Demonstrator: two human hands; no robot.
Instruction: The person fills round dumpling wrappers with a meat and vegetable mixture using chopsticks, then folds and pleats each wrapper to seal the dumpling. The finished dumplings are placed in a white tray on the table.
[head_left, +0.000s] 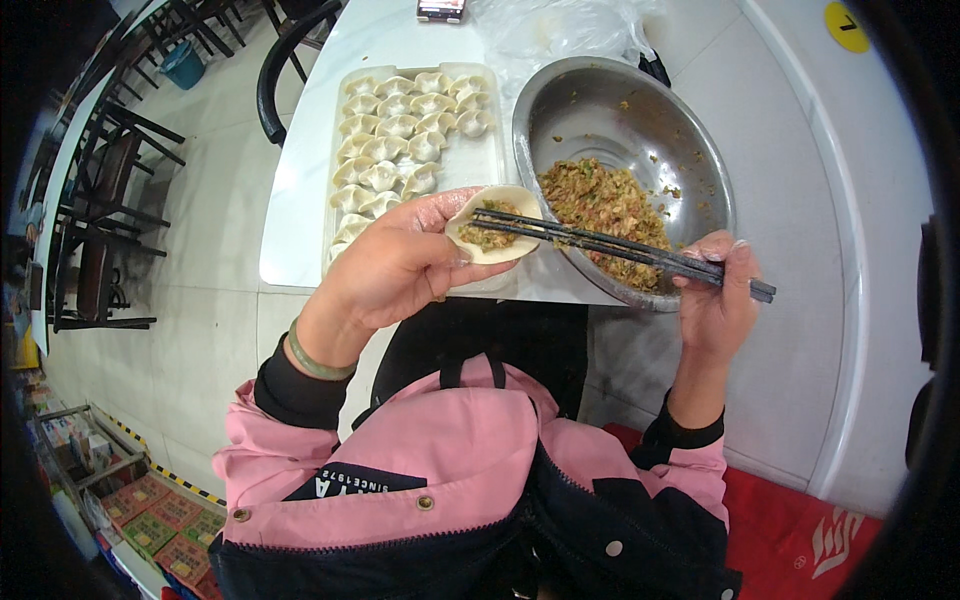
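On the fingers of my left hand (409, 259) lies a round dough wrapper (529, 247), held at its edge by the thumb, with a small heap of minced filling (491, 238) in its middle. My right hand (720, 300) grips dark chopsticks (637, 251) near their thick ends; their tips touch the filling on the wrapper. Below the chopsticks, a large steel bowl (626, 82) holds a mound of chopped filling (600, 202). Rows of folded dumplings (394, 126) lie in a pale plastic tray (469, 161) to the left of the bowl, partly hidden by my left hand.
A phone (441, 10) and a clear plastic bag (562, 26) lie at the far side of the white table (296, 225). The bowl overhangs the near table edge. A black chair (270, 90) stands at the table's left; a wall runs along the right.
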